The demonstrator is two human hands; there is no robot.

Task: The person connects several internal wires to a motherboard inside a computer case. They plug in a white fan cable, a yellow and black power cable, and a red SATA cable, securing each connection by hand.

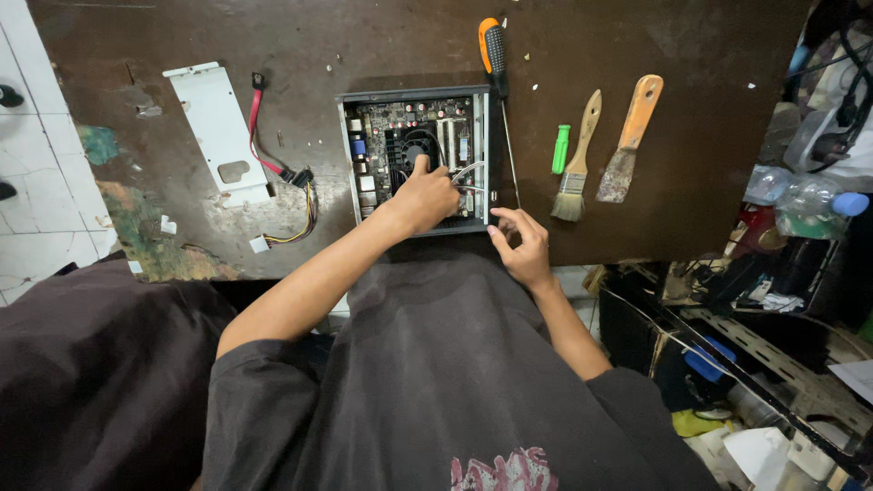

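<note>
Inside the open case [346, 155], left hand [426, 193]; right hand [520, 242] grips its near-right corner.

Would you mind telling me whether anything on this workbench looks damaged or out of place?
The wooden table is worn, its paint flaking along the left edge. A white metal panel and loose cables lie apart from the open computer case.

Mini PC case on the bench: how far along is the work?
Done: case is open, white cover plate and cable bundle lie aside. In hand: left hand inside on the board, right hand at the case corner. Left: screwdriver and paintbrush lie unused.
</note>
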